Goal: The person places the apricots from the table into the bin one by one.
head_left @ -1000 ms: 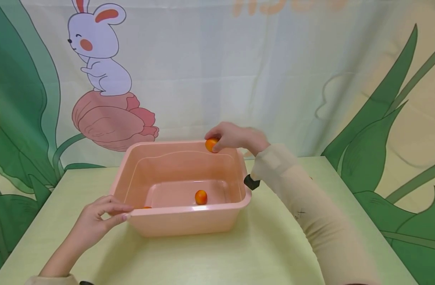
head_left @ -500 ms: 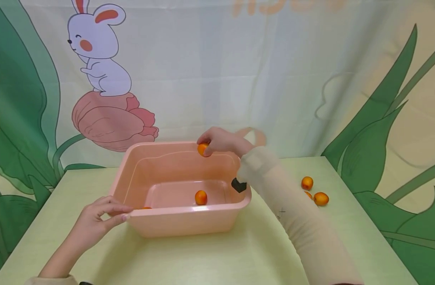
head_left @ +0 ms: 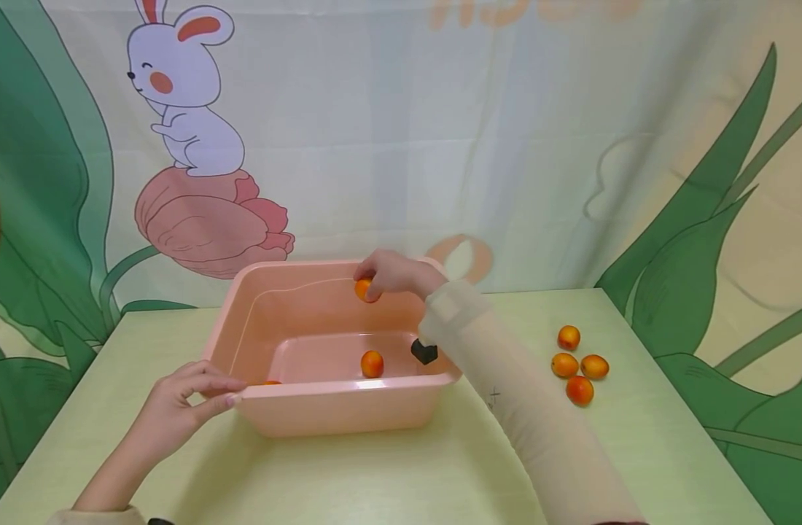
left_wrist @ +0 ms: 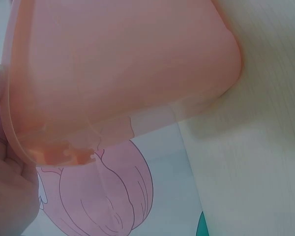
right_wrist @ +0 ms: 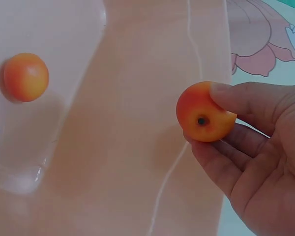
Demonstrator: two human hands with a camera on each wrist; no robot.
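Gripping one orange-red apricot-like fruit [right_wrist: 202,110] in the right hand [head_left: 394,271], with thumb [right_wrist: 238,97] on one side and fingers [right_wrist: 215,167] curled on the other, dark stem pit toward the wrist camera. Hanging over the opening of the pink plastic basin [head_left: 342,410], seen against the inner face of the far wall, right of centre, clear of the floor; not yet released. Cannot tell whether touching the far wall. Pinching the basin's rim at the near left corner with the left hand [head_left: 174,405], apparently to steady it. Already in the basin: one loose fruit [head_left: 372,364] on the floor, near side, right of centre; plus an orange sliver [head_left: 272,383], likely another fruit, mostly hidden behind the near rim at left. Outside, on the pale table [head_left: 348,481] well to the right: four matching fruits in a bunch, namely a far one [head_left: 568,337], a left one [head_left: 564,365], a right one [head_left: 594,367] and a near one [head_left: 579,391]. Judged as the placing step, just ahead of release. For the next move: lower toward the bare floor left of the loose fruit, then spread the fingers; let go low to limit rolling. Hold the rim firm with the left hand meanwhile. After that, probably reach right for the bunch.
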